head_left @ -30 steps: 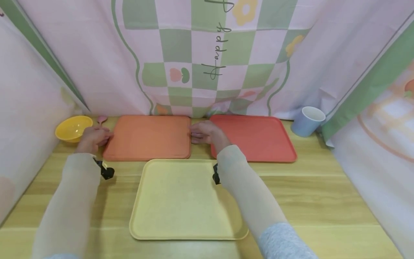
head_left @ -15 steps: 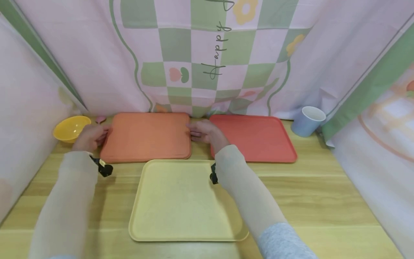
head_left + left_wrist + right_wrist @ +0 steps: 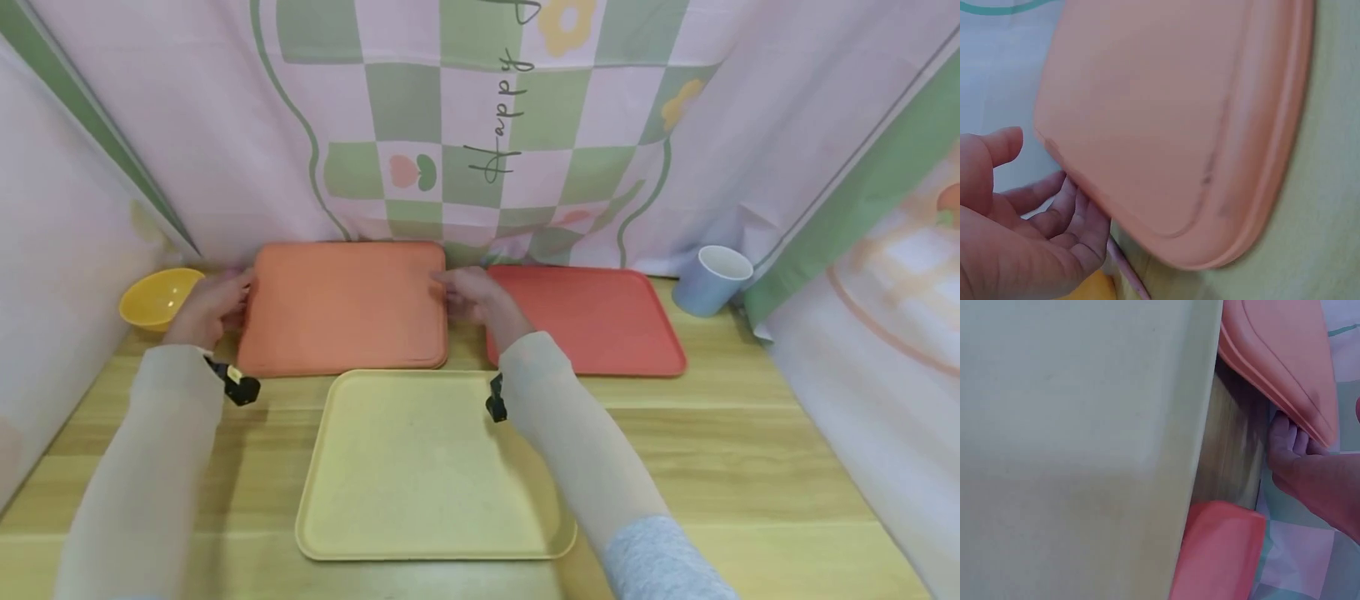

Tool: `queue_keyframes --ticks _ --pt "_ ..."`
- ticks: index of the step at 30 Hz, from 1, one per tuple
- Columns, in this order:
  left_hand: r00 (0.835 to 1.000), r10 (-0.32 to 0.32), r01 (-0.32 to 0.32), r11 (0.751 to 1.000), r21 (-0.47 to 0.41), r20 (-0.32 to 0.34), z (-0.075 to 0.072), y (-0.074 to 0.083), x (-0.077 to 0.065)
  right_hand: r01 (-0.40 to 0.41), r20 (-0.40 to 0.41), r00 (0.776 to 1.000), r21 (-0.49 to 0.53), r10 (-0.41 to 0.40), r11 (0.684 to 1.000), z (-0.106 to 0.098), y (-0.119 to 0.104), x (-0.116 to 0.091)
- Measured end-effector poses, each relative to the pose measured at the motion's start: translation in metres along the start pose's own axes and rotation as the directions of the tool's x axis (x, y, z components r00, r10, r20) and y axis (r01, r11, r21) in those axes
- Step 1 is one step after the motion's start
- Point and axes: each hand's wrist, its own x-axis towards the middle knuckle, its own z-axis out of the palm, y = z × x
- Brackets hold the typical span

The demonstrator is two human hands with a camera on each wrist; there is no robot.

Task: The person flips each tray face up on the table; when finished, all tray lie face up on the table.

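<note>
An orange tray (image 3: 345, 308) lies at the back left, its far side tipped up from the wooden table and its near edge low. My left hand (image 3: 204, 310) holds its left edge. In the left wrist view the fingers (image 3: 1088, 228) bend under that edge, while the thumb stands apart from it. At the opposite side, my right hand (image 3: 483, 300) grips the tray's right edge, with fingers (image 3: 1282, 434) tucked beneath the rim in the right wrist view. The tray's underside is hidden in the head view.
A pale yellow tray (image 3: 427, 467) lies in front, partly under my right forearm. To the right are a red tray (image 3: 600, 325) and a blue cup (image 3: 708, 283). Left of my left hand sits a yellow bowl (image 3: 153, 298), beside a thin pink handle (image 3: 1125, 265). A patterned curtain (image 3: 405, 100) hangs behind.
The orange tray's far edge has risen towards the curtain, with both hands at its sides. The pink spoon behind the left hand has become mostly covered. The other trays stay put.
</note>
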Motion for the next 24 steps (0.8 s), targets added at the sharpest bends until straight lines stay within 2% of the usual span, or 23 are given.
queue_keyframes --ticks 2,5,9,13,17,20,24 --pt "1.0 -0.01 0.01 1.0 -0.002 0.002 0.001 0.002 -0.002 0.015 -0.009 1.0 0.008 -0.015 1.0 0.001 -0.003 -0.002" --pt "1.0 -0.021 0.021 1.0 -0.021 -0.001 0.002 0.005 -0.004 0.042 -0.036 0.998 0.016 -0.041 0.999 0.006 -0.008 -0.018" --pt "1.0 -0.017 0.019 0.998 -0.065 0.025 0.001 0.009 -0.009 0.126 -0.065 0.99 0.012 -0.124 0.992 0.012 -0.014 -0.037" --pt "0.999 0.009 -0.003 0.995 -0.1 0.053 0.0 0.013 -0.012 0.234 -0.059 0.97 -0.01 -0.234 0.972 0.015 -0.016 -0.04" --pt "0.999 0.029 -0.024 0.992 -0.124 0.042 0.003 0.017 -0.015 0.271 -0.053 0.961 -0.029 -0.272 0.962 0.02 -0.021 -0.045" --pt "0.998 0.034 -0.024 0.981 -0.193 0.049 0.007 0.022 -0.019 0.291 -0.073 0.953 -0.067 -0.295 0.955 0.021 -0.026 -0.047" --pt "0.997 0.057 -0.036 0.951 -0.308 0.058 0.012 0.029 -0.025 0.357 -0.107 0.923 -0.118 -0.369 0.927 0.022 -0.032 -0.049"
